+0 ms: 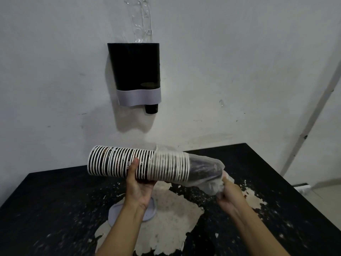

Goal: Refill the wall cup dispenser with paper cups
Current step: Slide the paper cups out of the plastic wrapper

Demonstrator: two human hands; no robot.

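Left hand (138,183): my fingers curl under the stack of paper cups (129,164), thumb over it.
Right hand (228,193): fingers pinch the bunched plastic sleeve (208,169).
Stack: sideways between my fingers, above the tabletop (55,204), below the wall cup dispenser (135,71).
Handling: probably light, crushable; grip mid-stack, since the sleeve looks slippery.
Count: one stack, one sleeve, one dispenser.

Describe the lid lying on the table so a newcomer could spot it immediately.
On the black table with peeled pale patches, look below the left hand holding the cup stack. The grey round lid lies flat there, smooth-edged unlike the ragged patches.
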